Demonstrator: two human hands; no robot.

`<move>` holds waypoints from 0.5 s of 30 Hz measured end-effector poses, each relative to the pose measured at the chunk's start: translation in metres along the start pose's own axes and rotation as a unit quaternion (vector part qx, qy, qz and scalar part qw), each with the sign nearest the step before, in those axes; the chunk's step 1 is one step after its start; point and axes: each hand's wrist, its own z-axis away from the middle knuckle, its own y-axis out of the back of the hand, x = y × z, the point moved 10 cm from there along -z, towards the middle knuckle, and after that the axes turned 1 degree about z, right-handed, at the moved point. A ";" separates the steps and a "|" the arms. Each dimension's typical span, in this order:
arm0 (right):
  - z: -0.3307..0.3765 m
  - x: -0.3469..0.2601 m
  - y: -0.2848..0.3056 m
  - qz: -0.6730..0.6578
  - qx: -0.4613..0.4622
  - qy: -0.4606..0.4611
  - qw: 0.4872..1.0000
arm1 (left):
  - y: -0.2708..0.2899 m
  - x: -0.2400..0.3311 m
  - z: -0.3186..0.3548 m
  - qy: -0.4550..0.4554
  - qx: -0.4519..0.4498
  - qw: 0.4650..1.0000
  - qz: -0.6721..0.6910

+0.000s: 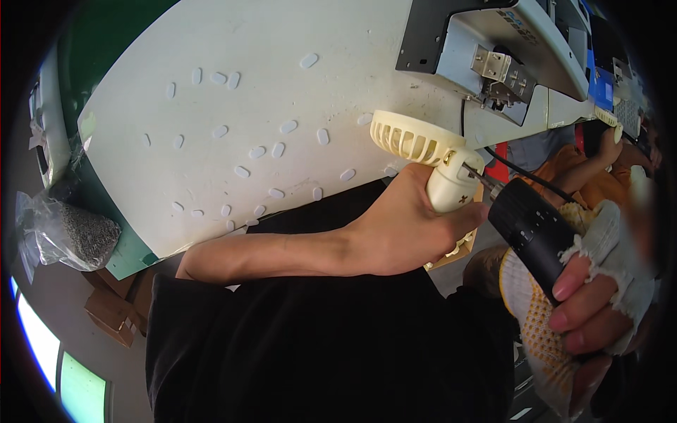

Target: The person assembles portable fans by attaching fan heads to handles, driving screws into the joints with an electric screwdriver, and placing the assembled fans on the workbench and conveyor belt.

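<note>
My left hand (395,233) is closed around the handle of a cream handheld fan (416,139), its round slatted head pointing left over the table's near edge. In my right hand (589,310) is a black electric screwdriver (530,227). That hand wears a white work glove with yellow dots, and its fingertips are bare. The thin bit of the screwdriver reaches the fan's neck, just below the head. Whether it sits in a screw is too small to tell.
Several small white oval pieces (278,149) lie scattered over the white table (233,28). A metal machine (486,60) stands at the far right, with a black cable (529,174) nearby. Another person's hand (608,149) shows beyond. At left are a plastic bag of grey bits (88,236) and cardboard boxes (113,314).
</note>
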 end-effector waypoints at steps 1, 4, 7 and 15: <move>0.000 -0.004 0.001 -0.001 -0.006 0.009 1.000 | 0.000 0.001 0.000 -0.001 0.001 1.000 0.005; -0.007 -0.016 -0.001 -0.013 -0.049 0.055 0.997 | 0.003 -0.006 -0.001 0.016 -0.001 1.000 0.024; -0.021 -0.029 0.007 -0.046 -0.138 0.143 0.979 | 0.007 -0.008 0.000 0.015 0.018 0.999 0.028; -0.071 0.057 0.006 -0.105 -0.233 0.036 0.966 | 0.006 -0.009 0.004 0.047 0.012 0.996 0.075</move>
